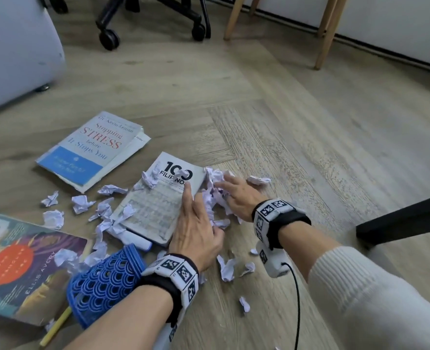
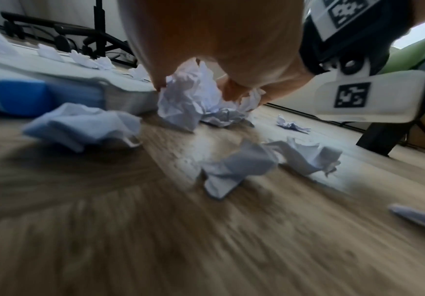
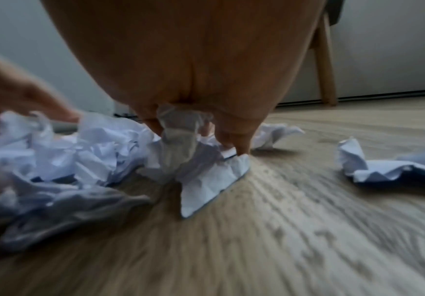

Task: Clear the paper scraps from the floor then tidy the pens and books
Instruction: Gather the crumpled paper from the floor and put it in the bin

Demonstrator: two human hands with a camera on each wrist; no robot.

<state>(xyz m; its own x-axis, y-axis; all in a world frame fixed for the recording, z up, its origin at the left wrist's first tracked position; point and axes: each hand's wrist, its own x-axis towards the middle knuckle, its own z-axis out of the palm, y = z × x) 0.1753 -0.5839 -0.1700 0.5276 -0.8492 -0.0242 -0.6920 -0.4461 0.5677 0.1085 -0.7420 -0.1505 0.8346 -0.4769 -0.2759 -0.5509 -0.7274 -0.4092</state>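
Both hands cup one heap of paper scraps (image 1: 212, 198) on the floor (image 1: 297, 152) beside the book (image 1: 158, 198): left hand (image 1: 196, 223) and right hand (image 1: 236, 195), fingers curled into it (gathering for one lift).

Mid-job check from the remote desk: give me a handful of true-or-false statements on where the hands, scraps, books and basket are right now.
1. Both hands are on a pile of paper scraps beside the small grey book. True; the left hand and right hand flank it.
2. The blue basket stands upright, full of scraps. False; it lies on its side by the left forearm.
3. Scraps lie on top of the grey book. True.
4. The three books are stacked. False; the white-and-blue book, the grey one and the dark-covered book lie apart on the floor.
5. A yellow pen lies near the basket. True.
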